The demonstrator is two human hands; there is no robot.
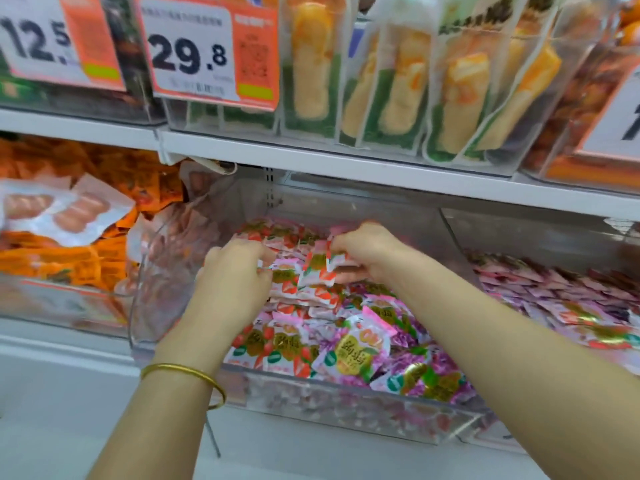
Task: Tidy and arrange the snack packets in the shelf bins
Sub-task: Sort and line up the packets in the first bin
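The sorting is well under way in the middle clear bin on the lower shelf, with both bare hands reaching into it. The left grip, with a gold bangle on its wrist, has its fingers curled down onto the red-and-white packets at the back of the bin. The right grip pinches a few of the same packets by their top edges, just beside the left. Both are narrow and holding packets, with a small stack gathered between them. I take this as the bunching step: collecting like packets and squaring them into a row.

The next move probably calls for pressing that stack together and setting it down neatly at the back without spilling the loose ones around it. The purple packets at the front still need the same treatment.

The packets are small, glossy pillow sachets. Toward the back they are red, white and green; at the front they are purple and pink with gold labels, lying jumbled and overlapping at all angles. They look slippery and light, so a handful could easily fan out. The bin to the left holds orange packets, and the one on the right holds pink sachets.
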